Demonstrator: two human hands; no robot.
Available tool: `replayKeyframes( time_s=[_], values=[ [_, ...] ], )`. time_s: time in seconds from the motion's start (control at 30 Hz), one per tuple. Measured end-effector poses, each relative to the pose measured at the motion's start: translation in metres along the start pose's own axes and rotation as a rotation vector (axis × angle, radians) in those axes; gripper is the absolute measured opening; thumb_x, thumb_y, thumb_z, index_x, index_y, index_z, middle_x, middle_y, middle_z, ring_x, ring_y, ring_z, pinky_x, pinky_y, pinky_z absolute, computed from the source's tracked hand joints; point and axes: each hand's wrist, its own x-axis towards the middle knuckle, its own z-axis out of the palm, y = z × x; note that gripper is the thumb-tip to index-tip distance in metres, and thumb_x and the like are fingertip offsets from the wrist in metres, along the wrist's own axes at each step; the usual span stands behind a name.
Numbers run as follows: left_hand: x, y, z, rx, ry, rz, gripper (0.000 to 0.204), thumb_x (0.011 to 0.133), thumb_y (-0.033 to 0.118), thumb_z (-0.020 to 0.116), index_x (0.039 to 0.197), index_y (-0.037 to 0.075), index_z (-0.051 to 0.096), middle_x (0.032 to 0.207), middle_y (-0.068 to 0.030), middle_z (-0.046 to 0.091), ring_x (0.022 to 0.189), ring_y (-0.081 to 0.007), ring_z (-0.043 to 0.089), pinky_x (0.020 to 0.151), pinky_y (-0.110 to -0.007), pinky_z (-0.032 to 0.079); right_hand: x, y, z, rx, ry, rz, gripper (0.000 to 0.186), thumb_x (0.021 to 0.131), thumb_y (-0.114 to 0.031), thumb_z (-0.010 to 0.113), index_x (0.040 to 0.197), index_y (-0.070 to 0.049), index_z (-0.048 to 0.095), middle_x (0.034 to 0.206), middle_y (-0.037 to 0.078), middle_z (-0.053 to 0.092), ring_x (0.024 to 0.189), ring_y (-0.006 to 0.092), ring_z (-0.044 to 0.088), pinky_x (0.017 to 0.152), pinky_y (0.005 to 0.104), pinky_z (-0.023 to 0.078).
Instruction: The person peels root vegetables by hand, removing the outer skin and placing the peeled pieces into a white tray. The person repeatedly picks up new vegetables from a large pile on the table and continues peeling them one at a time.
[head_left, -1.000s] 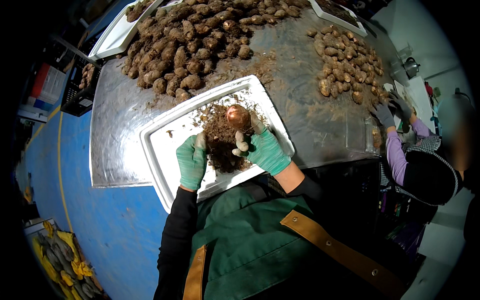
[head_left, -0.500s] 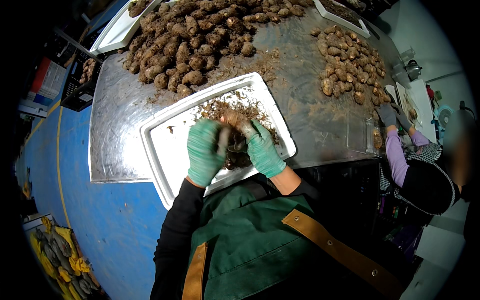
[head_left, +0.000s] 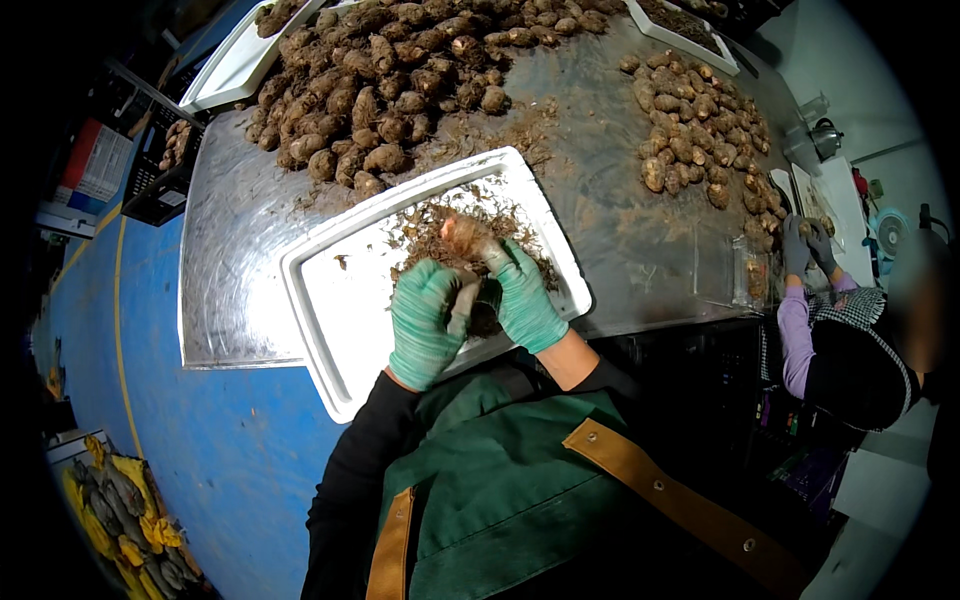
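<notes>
A taro corm (head_left: 465, 238), brown and hairy with a pinkish end, is held over a white tray (head_left: 330, 330). My right hand (head_left: 530, 305), in a green glove with a greyish palm side, grips its lower right end. Just below the corm is my left hand (head_left: 422, 322), gloved the same way, its fingers curled closed and close to the right hand. Whatever may be inside those curled fingers is hidden. Brown root hairs and peel scraps (head_left: 415, 235) litter the tray beneath both hands.
A large heap of hairy taro (head_left: 375, 100) covers the back of the metal table (head_left: 620, 230). Cleaner taro (head_left: 690, 120) are piled at right. White trays (head_left: 235, 65) stand at the back. At far right a co-worker's gloved hands (head_left: 805, 245) are busy by a cutting board.
My left hand has moved down and slightly right, exposing more of the corm. My right hand has barely moved. The co-worker's hands have shifted slightly.
</notes>
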Motion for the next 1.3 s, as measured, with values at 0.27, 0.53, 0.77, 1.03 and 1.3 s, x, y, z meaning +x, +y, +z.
replayKeyframes(
  time_s=[0.27,0.53,0.77,1.03,1.3],
  values=[
    [0.01,-0.02,0.001,-0.241,0.175,-0.305,0.019,0.091,0.017,0.051,0.082,0.0,0.054,0.069,-0.009,0.049,0.06,-0.0189,0.047,0.056,-0.031,0.039,-0.024,-0.027,0.016,-0.008,-0.225,0.09,0.034,0.091,-0.033,0.053,0.108,-0.003,0.051,0.08,0.003,0.056,0.066,0.009,0.054,0.06,0.0242,0.048],
    [-0.008,-0.002,0.023,0.151,0.108,0.17,0.009,0.078,0.005,0.059,0.082,0.001,0.052,0.068,-0.0138,0.045,0.061,-0.0299,0.046,0.055,-0.038,0.037,-0.008,-0.016,0.01,-0.18,-0.122,-0.183,0.035,0.089,-0.034,0.056,0.105,-0.004,0.053,0.079,0.005,0.055,0.059,0.0098,0.051,0.061,0.0307,0.047],
    [0.003,-0.03,-0.015,-0.275,0.115,-0.339,0.039,0.08,0.016,0.068,0.112,0.001,0.051,0.101,-0.0103,0.057,0.082,-0.0158,0.054,0.072,-0.028,0.046,-0.007,-0.038,-0.005,0.349,-0.235,0.575,0.039,0.084,-0.048,0.057,0.103,-0.015,0.055,0.059,0.006,0.055,0.038,0.0139,0.044,0.045,0.0338,0.045],
    [0.019,-0.031,-0.006,-0.684,0.029,-0.602,0.023,0.085,0.019,0.063,0.102,0.003,0.063,0.086,-0.004,0.063,0.072,-0.0107,0.056,0.066,-0.025,0.046,-0.019,-0.034,0.007,-0.067,-0.197,0.355,0.044,0.083,-0.048,0.059,0.099,-0.008,0.057,0.054,0.004,0.05,0.035,0.0117,0.043,0.04,0.0314,0.046],
    [0.008,-0.019,0.014,-0.67,0.057,-0.472,0.051,0.088,0.036,0.055,0.123,-0.001,0.048,0.114,-0.0108,0.056,0.103,-0.0173,0.054,0.09,-0.032,0.043,-0.018,-0.038,0.003,0.022,-0.109,0.528,0.053,0.082,-0.056,0.054,0.111,-0.011,0.052,0.053,0.004,0.05,0.035,0.0125,0.041,0.04,0.0307,0.045]
  ],
)
